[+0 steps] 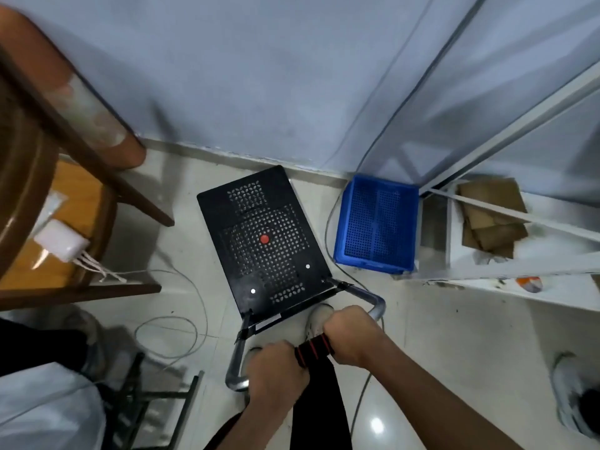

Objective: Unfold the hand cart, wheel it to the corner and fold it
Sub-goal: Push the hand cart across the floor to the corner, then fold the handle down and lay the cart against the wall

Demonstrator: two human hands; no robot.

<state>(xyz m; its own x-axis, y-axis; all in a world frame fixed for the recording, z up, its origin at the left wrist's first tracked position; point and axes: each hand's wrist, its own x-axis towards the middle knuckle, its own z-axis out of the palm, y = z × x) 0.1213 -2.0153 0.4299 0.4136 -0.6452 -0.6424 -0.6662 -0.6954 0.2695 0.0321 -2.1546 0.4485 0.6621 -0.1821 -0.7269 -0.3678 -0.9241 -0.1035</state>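
The hand cart (pixel 263 241) stands unfolded on the pale tile floor, its black perforated platform reaching the base of the wall. A red button marks the middle of the platform. The silver U-shaped handle (pixel 376 303) rises toward me, with a black and red grip between my hands. My left hand (pixel 271 368) is closed around the handle bar on the left side. My right hand (pixel 350 336) is closed around it on the right. A white shoe (pixel 319 318) shows just behind the platform's near edge.
A blue perforated crate (pixel 376 225) sits right of the cart against the wall. A white shelf (pixel 487 235) with cardboard stands further right. Wooden furniture (pixel 65 190) with a white adapter fills the left. Loose cables (pixel 168 336) lie on the floor; another person's shoe (pixel 571 397) is at right.
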